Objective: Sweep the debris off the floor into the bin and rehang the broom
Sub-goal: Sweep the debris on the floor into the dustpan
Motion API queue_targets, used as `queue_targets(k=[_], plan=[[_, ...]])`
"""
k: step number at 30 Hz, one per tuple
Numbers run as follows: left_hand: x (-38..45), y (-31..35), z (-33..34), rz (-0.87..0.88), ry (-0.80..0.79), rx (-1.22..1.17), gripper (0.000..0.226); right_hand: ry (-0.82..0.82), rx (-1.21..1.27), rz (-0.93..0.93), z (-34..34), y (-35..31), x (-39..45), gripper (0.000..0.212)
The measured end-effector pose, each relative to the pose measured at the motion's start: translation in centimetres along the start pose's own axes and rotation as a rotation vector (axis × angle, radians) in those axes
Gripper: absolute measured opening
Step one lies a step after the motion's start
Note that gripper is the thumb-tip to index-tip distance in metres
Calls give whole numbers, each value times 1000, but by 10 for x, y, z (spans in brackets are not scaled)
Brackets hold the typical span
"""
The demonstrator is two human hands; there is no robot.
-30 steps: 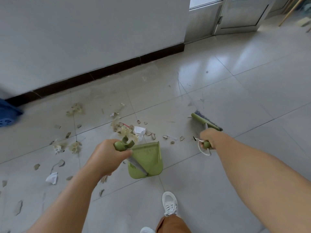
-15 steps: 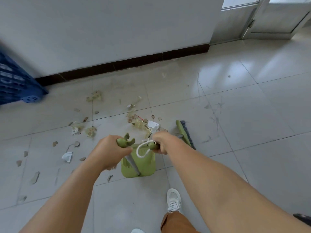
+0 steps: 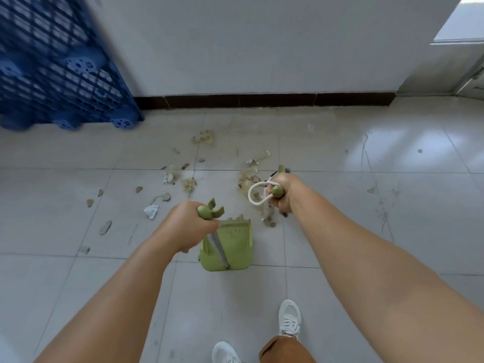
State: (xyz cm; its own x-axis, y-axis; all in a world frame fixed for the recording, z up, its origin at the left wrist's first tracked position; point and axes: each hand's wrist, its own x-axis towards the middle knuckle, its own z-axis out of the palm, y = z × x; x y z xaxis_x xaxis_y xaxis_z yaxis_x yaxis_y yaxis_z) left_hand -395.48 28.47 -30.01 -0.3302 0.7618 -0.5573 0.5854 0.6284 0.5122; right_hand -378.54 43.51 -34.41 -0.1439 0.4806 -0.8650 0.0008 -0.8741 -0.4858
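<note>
Now my left hand (image 3: 188,226) grips the dustpan (image 3: 230,247) handle, mouth toward the debris (image 3: 248,179) beyond, while my right hand (image 3: 284,192) clenches the broom (image 3: 277,191) to sweep scraps in.

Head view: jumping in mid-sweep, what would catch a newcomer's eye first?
The two hands at centre: the left hand grips the handle of the green dustpan standing on the tiles, and the right hand grips the broom handle with its white loop. Beyond them, debris lies scattered across the floor toward the wall, and a blue crate fills the upper left.
</note>
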Motion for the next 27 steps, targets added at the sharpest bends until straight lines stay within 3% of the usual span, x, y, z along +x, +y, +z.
queue_targets(k=[7,13,19,27], plan=[[-29,-43,-30,-3,51,-85,17,-9,-201,-108,42,14,-33,29],[-65,-95,-68,-35,111,-189,15,-206,-190,-95,110,34,-58,33],[-101,-164,-114,-86,194,-292,14,-397,-138,19,204,67,-72,32],[-126,-256,-168,-220,345,-427,19,-596,-266,181,336,114,-67,26]])
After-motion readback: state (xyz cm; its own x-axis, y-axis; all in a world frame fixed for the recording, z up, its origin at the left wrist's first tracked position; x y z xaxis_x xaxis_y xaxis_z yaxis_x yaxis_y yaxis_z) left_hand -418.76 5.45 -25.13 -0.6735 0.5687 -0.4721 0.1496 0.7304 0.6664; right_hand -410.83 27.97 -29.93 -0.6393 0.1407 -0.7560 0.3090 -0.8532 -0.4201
